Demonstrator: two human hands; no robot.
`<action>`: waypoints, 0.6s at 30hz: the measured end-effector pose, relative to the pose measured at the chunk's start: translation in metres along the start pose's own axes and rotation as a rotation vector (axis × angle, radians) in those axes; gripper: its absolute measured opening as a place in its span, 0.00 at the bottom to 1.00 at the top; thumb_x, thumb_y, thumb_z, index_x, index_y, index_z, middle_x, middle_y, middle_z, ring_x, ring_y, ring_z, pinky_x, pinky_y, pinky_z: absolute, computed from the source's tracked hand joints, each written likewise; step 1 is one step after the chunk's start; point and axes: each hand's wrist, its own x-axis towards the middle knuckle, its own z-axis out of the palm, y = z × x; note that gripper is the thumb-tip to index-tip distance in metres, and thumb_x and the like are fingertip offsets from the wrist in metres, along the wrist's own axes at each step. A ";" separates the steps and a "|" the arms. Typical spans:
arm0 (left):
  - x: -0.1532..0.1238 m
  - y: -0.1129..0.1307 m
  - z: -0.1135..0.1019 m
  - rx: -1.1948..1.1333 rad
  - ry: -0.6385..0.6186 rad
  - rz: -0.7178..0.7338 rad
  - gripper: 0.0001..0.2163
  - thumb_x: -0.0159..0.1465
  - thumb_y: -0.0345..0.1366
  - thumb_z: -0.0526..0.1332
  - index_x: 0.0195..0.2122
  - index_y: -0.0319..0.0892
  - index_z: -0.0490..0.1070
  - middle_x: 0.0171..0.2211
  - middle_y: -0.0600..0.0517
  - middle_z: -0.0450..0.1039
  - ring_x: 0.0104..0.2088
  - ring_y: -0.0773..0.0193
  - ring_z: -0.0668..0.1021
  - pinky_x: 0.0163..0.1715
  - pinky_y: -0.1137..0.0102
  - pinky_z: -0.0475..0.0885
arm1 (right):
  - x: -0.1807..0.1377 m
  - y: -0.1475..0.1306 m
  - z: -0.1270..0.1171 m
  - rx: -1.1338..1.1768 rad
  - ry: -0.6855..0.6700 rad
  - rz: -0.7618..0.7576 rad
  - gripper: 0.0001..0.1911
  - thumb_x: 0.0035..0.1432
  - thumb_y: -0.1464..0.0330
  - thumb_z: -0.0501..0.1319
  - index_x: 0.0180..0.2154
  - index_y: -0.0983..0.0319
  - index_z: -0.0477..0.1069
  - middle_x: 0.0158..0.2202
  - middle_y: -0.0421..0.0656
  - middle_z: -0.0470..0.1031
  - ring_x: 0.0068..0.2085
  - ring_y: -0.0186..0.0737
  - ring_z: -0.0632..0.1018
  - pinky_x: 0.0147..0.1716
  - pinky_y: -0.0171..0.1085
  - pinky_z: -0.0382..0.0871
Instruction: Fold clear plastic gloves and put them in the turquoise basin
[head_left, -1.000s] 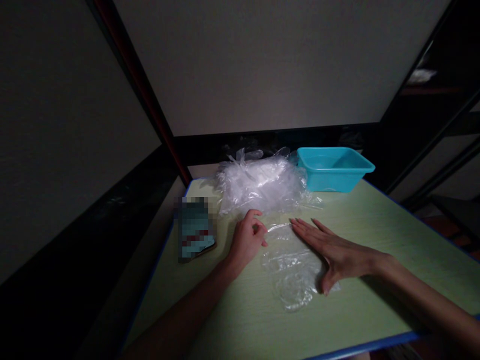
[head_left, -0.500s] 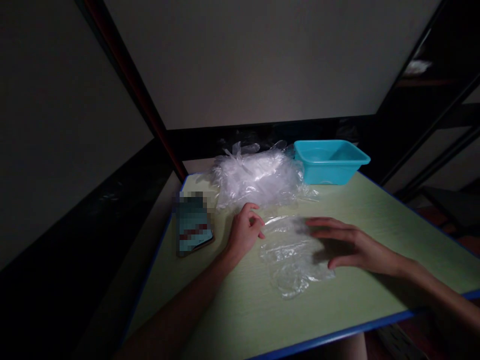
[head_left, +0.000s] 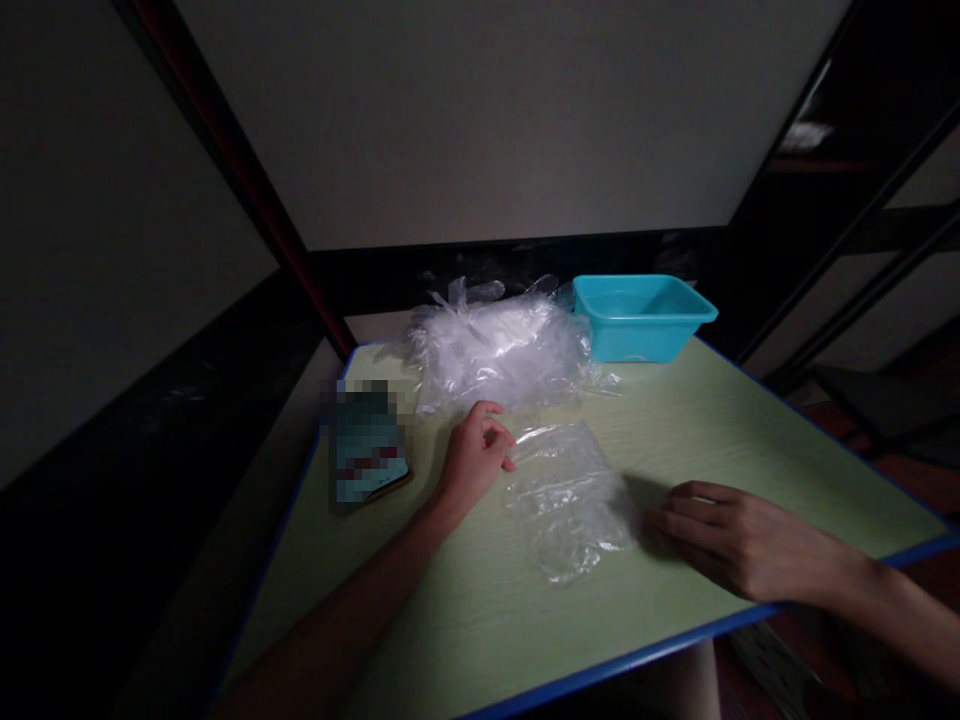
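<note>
A clear plastic glove [head_left: 562, 500] lies flat on the table, its thin film creased and shiny. My left hand [head_left: 476, 455] rests by its upper left edge with the fingers loosely curled and apart, holding nothing that I can see. At the glove's right edge is my right hand [head_left: 720, 535], fingers drawn together and pointing down at the corner of the film. Its fingertips are in shadow and partly hidden. Behind the left hand sits a heap of crumpled clear plastic gloves [head_left: 502, 345].
A turquoise plastic basket [head_left: 637, 340] stands at the back right, beside the heap. Toward the left edge lies a phone [head_left: 371, 450], its screen blurred out. The pale green table [head_left: 420, 620] has a blue rim. Wardrobe-like panels [head_left: 487, 130] rise behind it.
My right hand has moved from above the glove to its lower right edge, and its spread fingers have closed together. My left hand stays by the glove. The view has shifted slightly.
</note>
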 end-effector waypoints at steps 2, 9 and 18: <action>0.000 0.000 0.000 -0.001 -0.002 -0.001 0.10 0.50 0.29 0.51 0.35 0.41 0.60 0.21 0.61 0.68 0.11 0.72 0.71 0.11 0.79 0.61 | 0.000 0.000 0.002 0.012 -0.023 -0.036 0.17 0.64 0.75 0.44 0.37 0.62 0.71 0.32 0.44 0.75 0.32 0.36 0.73 0.35 0.38 0.67; 0.000 0.002 0.000 0.001 -0.005 -0.011 0.11 0.49 0.28 0.51 0.35 0.41 0.61 0.20 0.61 0.67 0.11 0.71 0.71 0.11 0.79 0.61 | -0.002 0.002 0.003 0.011 -0.013 -0.077 0.18 0.64 0.76 0.43 0.41 0.64 0.70 0.33 0.46 0.77 0.34 0.38 0.76 0.35 0.38 0.70; 0.000 0.003 0.000 -0.011 -0.006 -0.017 0.11 0.49 0.28 0.51 0.34 0.41 0.61 0.20 0.61 0.67 0.11 0.72 0.71 0.11 0.79 0.61 | -0.004 0.004 0.008 0.172 0.012 0.042 0.18 0.64 0.75 0.44 0.53 0.69 0.61 0.47 0.51 0.74 0.47 0.42 0.75 0.42 0.37 0.74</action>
